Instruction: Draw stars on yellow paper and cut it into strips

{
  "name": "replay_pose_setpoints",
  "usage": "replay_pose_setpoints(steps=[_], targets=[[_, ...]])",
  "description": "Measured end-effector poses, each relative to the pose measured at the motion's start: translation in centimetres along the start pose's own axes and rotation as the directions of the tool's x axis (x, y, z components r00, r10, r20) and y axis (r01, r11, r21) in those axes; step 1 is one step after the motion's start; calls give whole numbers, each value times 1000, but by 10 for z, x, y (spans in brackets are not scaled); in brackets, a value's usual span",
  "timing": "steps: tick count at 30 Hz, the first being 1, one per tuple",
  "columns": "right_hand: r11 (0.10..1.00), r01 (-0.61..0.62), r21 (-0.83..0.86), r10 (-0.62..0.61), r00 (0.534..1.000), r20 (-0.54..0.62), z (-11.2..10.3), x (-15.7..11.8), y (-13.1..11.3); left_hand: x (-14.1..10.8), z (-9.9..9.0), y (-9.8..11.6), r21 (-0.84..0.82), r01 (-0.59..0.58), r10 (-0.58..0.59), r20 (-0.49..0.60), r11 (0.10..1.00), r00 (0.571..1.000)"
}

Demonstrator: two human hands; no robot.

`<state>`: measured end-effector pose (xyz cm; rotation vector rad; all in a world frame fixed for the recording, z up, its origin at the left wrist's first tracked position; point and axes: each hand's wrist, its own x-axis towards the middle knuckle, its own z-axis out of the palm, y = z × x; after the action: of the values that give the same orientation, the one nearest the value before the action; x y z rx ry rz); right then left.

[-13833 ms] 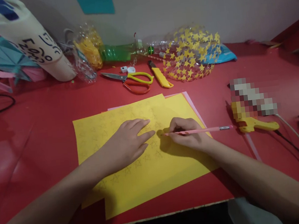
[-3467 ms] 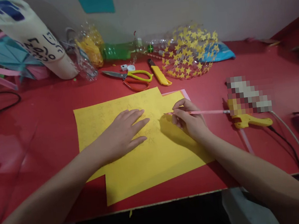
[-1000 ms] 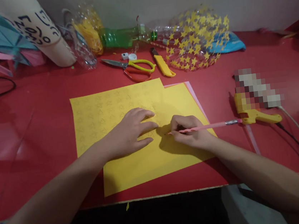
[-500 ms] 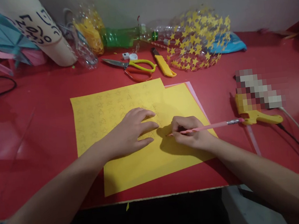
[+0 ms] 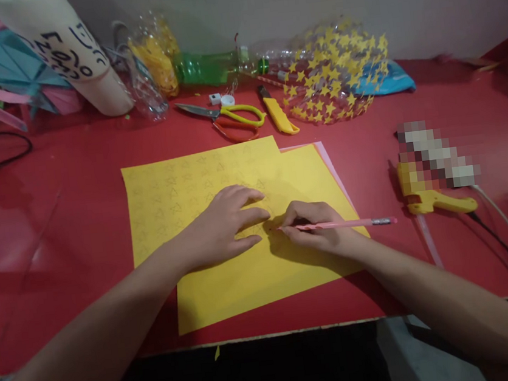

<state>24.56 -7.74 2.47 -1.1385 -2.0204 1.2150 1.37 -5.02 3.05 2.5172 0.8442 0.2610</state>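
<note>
Yellow paper lies on the red table, with rows of small star outlines pencilled over its left and middle part. My left hand rests flat on the sheet, fingers spread and pointing right. Just to its right, my right hand grips a pink pencil low down near its point. The pencil's tip is at the paper, close to my left fingertips; its eraser end points right. Pink and orange sheets peek out beneath the yellow paper's right edge.
Behind the paper lie scissors and a yellow box cutter. A star-covered clear plastic piece, a green bottle and a white tumbler stand along the wall. At right are a yellow glue gun and a power strip.
My right hand has shifted slightly left with the pencil, bringing its tip nearer my left fingers. The left hand has stayed in place on the paper.
</note>
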Motion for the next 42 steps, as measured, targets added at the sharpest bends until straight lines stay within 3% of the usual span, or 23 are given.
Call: replay_pose_setpoints(steps=[6,22,31,42], targets=[[1000,15,-20,-15,1000,10,1,0,-1,0,-1,0,3,5,-5,1,1000,1000],[998,23,-59,-33,986,-164,3,-5,0,0,-3,2,-1,-11,11,3,1000,1000],[997,18,-75,-32,980,-194,2,-5,1,-1,-2,1,3,-11,11,3,1000,1000],[979,143,-142,-153,986,-60,1,-6,0,-1,-1,0,13,-18,18,-8,1000,1000]])
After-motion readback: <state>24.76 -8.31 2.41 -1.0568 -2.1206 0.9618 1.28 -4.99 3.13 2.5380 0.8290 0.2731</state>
